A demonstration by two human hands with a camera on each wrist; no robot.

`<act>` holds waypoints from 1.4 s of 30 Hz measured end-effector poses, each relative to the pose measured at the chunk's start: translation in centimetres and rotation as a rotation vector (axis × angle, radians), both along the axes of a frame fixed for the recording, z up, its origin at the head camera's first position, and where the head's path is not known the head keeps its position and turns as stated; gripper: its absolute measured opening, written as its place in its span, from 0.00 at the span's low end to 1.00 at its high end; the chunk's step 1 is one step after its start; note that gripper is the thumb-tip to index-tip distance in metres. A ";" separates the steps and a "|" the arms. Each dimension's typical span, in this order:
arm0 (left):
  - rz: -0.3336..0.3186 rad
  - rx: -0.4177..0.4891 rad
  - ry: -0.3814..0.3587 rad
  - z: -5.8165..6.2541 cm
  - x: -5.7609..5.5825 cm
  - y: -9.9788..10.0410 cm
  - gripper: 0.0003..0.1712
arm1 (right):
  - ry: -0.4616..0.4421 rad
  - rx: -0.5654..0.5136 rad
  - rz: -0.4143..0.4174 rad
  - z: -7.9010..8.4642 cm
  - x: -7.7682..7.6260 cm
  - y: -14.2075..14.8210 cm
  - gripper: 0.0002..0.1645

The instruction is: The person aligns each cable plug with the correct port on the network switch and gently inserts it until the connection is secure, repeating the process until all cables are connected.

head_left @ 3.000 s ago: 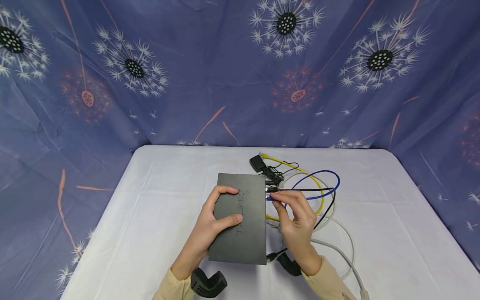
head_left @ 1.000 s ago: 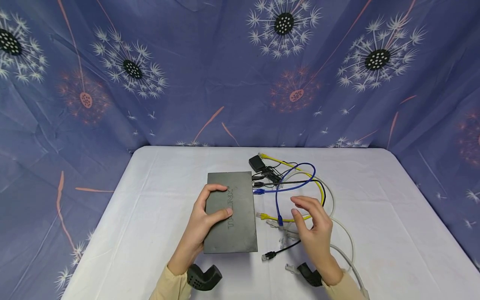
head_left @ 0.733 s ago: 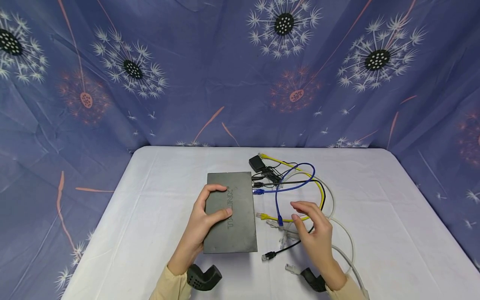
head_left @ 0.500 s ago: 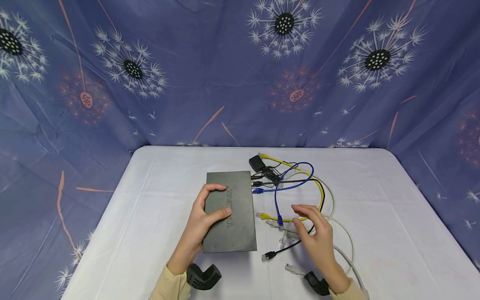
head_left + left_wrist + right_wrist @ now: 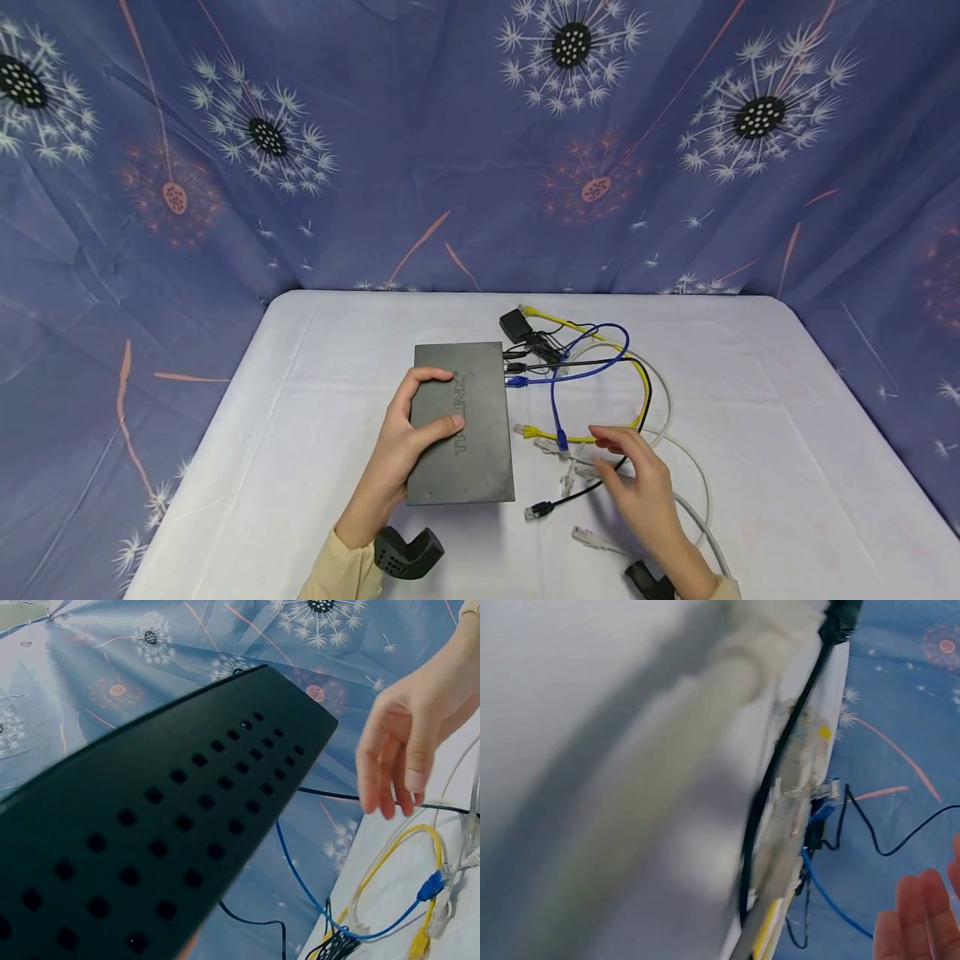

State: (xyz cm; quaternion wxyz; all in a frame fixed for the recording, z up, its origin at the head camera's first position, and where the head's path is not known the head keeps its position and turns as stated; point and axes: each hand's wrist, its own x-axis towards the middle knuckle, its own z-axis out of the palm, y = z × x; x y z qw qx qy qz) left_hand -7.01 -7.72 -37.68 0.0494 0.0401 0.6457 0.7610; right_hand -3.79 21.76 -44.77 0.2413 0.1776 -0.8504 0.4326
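My left hand (image 5: 397,446) grips a dark grey TP-LINK network switch (image 5: 483,442) from its left side, thumb on the top face. Its side with rows of vent holes fills much of the left wrist view. At its right edge sit a blue network cable's plug (image 5: 517,382), a black cable's plug (image 5: 516,367) and, behind them, a thin power lead. My right hand (image 5: 645,483) hovers over the loose cables, thumb and fingers apart, holding nothing. Nearest it are the yellow network cable (image 5: 581,438), the blue cable's other plug (image 5: 562,440) and several clear-ended grey plugs.
A black power adapter (image 5: 514,325) with bundled wire lies at the back. A loose black plug (image 5: 540,510) and a grey plug (image 5: 588,537) lie nearer the front. Grey cable (image 5: 701,521) loops along the right. A patterned blue curtain (image 5: 420,150) hangs behind the white table (image 5: 300,400).
Three seconds ago my right hand pinched the blue plug at the switch. It has let go and moved right and toward the front. The switch, in my left hand, has shifted slightly left.
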 end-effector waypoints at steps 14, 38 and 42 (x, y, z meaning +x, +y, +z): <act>0.002 0.011 -0.015 -0.1 0.0 0.1 0.28 | -0.091 0.096 -0.061 -1.5 1.0 1.0 0.30; -0.001 0.013 -0.018 -0.2 0.1 0.2 0.29 | -0.412 0.269 -0.141 -1.9 1.2 0.9 0.26; 0.000 0.012 -0.019 -0.2 0.2 0.3 0.29 | -0.454 0.273 -0.144 -1.8 1.1 0.9 0.23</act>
